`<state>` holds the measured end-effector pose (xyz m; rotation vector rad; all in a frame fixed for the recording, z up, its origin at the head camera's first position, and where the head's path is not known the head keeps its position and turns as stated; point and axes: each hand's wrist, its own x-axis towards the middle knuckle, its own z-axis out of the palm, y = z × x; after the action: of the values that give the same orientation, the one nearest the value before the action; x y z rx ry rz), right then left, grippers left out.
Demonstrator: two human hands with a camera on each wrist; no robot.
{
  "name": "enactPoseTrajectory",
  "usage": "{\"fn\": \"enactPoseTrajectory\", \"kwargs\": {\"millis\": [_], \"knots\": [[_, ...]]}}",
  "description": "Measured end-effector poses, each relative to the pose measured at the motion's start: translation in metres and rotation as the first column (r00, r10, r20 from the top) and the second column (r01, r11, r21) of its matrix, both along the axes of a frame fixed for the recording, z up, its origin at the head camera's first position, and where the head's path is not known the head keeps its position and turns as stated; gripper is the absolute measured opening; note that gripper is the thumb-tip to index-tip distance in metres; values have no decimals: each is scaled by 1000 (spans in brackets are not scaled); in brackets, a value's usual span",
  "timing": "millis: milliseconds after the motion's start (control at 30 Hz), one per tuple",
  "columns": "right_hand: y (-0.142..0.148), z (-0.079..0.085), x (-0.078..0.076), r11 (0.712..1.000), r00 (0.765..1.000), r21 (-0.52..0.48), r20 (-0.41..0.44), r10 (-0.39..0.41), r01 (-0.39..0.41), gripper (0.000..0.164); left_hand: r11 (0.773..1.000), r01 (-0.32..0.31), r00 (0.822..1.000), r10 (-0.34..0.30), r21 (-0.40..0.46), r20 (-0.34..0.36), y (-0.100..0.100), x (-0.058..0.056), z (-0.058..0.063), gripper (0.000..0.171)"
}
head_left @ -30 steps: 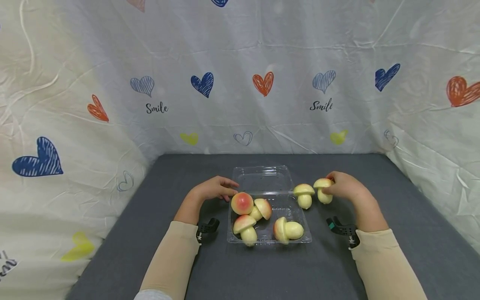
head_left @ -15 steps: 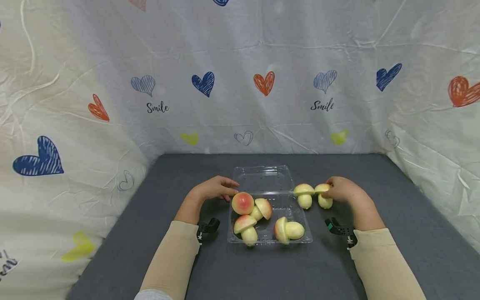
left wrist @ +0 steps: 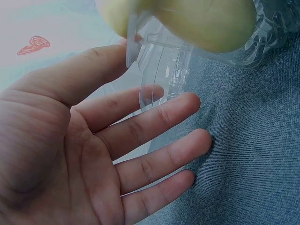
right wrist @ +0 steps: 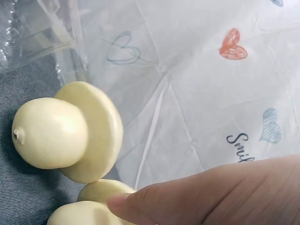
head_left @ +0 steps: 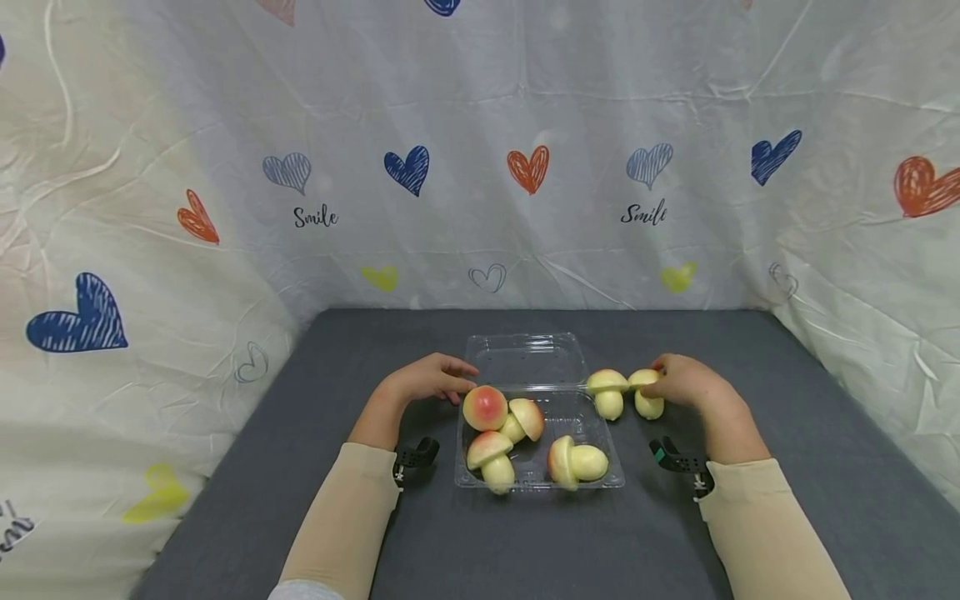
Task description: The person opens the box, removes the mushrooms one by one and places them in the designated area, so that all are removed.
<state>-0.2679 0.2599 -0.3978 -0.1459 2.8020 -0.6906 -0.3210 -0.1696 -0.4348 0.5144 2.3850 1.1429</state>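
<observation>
Mushroom (head_left: pixel 649 406) at two o'clock from box (head_left: pixel 570 417), pinched by right hand (head_left: pixel 693 385); left hand (head_left: pixel 427 379) at ten, spread, seemingly holding nothing. Probably setting down; next, let go gently.

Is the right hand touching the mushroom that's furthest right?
Touching. The right wrist view shows the right hand with its thumb tip against that mushroom.

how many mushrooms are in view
6. In the clear plastic container: red-topped mushroom, tilted mushroom beside it, near-left mushroom, near-right mushroom. Outside, right: free mushroom, then pinched mushroom in the right hand.
</observation>
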Motion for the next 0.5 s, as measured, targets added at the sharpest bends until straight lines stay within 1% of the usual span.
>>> {"fn": "enactPoseTrajectory", "kwargs": {"millis": [200,367,500], "knots": [[0,14,9,1000,1000,-18,-2,-11,11,75,1000,4,1000,-4,6,4,0,0,0,55],[-1,28,17,1000,998,-22,-56,-18,17,77,1000,5,1000,-5,6,7,0,0,1,54],[-5,34,20,999,996,-35,-89,-7,4,79,1000,4,1000,-4,7,7,0,0,1,54]]}}
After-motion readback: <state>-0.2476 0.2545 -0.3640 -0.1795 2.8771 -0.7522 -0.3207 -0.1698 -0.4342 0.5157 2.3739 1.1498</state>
